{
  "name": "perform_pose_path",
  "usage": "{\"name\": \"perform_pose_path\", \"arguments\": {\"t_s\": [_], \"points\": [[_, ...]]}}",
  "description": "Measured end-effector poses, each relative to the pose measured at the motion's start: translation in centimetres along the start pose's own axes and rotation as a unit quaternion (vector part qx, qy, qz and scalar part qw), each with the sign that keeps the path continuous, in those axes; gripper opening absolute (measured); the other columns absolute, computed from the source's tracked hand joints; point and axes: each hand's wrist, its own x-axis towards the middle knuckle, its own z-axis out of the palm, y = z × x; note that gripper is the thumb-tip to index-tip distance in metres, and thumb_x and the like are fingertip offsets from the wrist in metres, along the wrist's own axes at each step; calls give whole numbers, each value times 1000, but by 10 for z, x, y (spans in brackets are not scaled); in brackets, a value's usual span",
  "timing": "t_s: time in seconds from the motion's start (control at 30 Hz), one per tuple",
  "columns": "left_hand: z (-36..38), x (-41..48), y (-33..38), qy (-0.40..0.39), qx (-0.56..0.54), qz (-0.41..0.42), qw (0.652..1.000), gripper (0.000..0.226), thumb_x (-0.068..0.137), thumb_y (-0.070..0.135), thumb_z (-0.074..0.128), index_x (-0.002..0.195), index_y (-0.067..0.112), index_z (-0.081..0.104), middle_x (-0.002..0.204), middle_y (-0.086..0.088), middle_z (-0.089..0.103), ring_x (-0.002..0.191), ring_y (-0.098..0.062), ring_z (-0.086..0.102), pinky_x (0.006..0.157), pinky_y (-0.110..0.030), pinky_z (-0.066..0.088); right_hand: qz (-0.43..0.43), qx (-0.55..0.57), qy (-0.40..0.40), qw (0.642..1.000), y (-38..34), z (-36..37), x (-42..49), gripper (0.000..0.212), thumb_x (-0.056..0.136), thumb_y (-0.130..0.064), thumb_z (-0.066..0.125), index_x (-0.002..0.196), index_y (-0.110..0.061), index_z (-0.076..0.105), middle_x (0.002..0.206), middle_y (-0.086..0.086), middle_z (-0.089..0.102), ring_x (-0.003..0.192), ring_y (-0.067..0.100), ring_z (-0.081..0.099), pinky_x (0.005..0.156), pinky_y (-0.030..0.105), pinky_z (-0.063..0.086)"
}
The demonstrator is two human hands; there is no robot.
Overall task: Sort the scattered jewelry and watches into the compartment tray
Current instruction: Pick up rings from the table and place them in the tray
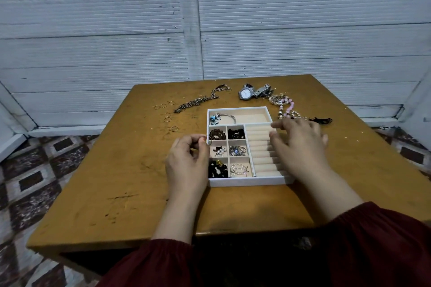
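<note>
A white compartment tray sits mid-table; its small left cells hold beads, pearls and chains, and its top cell holds a bangle with blue charms. My left hand pinches a thin gold ring at the tray's left edge. My right hand hovers over the tray's ring-roll slots, fingers spread, holding nothing. Loose gold rings lie to the upper left. A bronze chain necklace, a silver watch and a pink bead strand lie beyond the tray.
The wooden table is scuffed, with its front edge near my sleeves. A black cord piece lies right of the pink beads. White corrugated panels stand behind the table, and patterned floor shows at left.
</note>
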Motion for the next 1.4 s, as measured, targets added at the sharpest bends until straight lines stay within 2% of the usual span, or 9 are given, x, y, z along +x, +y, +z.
{"name": "perform_pose_path", "arguments": {"t_s": [0.1, 0.17, 0.27, 0.37, 0.5, 0.63, 0.8, 1.0, 1.4], "points": [[3, 0, 6, -5, 18, 40, 999, 11, 90, 15, 60, 90, 19, 70, 89, 0, 66, 72, -10, 57, 63, -21, 44, 20, -34, -8, 999, 20, 1, -4, 36, 95, -35, 46, 128, -25, 53, 135, 5, 49, 131, 26, 30, 103, 40, 21], [5, 2, 13, -20, 40, 64, 997, 11, 90, 18, 60, 92, 17, 71, 88, 0, 65, 71, -12, 55, 64, -29, 47, 16, -65, -36, 997, 31, 4, -6, 39, 97, -34, 43, 133, -23, 49, 139, 5, 46, 138, 24, 26, 108, 41, 20], [12, 9, 24, -58, 71, 83, 992, 13, 90, 21, 59, 94, 18, 70, 88, 1, 64, 75, -16, 57, 68, -34, 50, -11, -99, -87, 991, 40, 8, -5, 42, 100, -33, 36, 140, -23, 41, 149, 0, 37, 144, 22, 17, 113, 41, 16], [24, 15, 32, -94, 99, 93, 986, 14, 90, 23, 58, 94, 19, 71, 90, 1, 66, 82, -19, 60, 73, -36, 51, -23, -100, -118, 988, 43, 10, -4, 46, 102, -38, 29, 147, -27, 30, 156, -2, 25, 147, 22, 10, 116, 41, 11], [40, 23, 39, -131, 122, 122, 976, 12, 88, 19, 59, 89, 18, 70, 85, 3, 65, 82, -19, 60, 72, -33, 49, -20, -102, -141, 985, 44, 12, -3, 50, 102, -43, 22, 150, -28, 22, 160, 0, 13, 148, 23, 5, 118, 41, 7], [53, 35, 41, -158, 149, 136, 967, 12, 86, 19, 58, 86, 21, 70, 88, 4, 67, 85, -20, 60, 74, -33, 48, -13, -102, -151, 983, 43, 12, -3, 51, 102, -43, 20, 151, -29, 18, 161, -1, 8, 148, 21, 1, 119, 40, 4], [67, 48, 41, -189, 229, 171, 939, 16, 89, 28, 57, 97, 25, 70, 98, 1, 66, 92, -21, 61, 75, -36, 50, -9, -100, -157, 982, 45, 11, -2, 52, 102, -44, 18, 152, -28, 16, 161, -1, 5, 148, 20, -1, 119, 40, 2], [77, 56, 43, -207, 281, 247, 904, 20, 91, 29, 58, 108, 21, 65, 100, 1, 65, 102, -22, 55, 75, -34, 42, -9, -102, -161, 982, 45, 11, -2, 52, 102, -44, 19, 152, -29, 15, 161, -2, 5, 148, 20, -2, 119, 39, 2], [76, 61, 43, -246, 307, 330, 858, 15, 89, 33, 62, 93, 20, 67, 90, 1, 66, 92, -21, 54, 72, -33, 43, -4, -88, -157, 984, 46, 11, -2, 53, 102, -44, 20, 152, -28, 17, 161, -3, 5, 148, 19, -3, 119, 39, 1]]}}
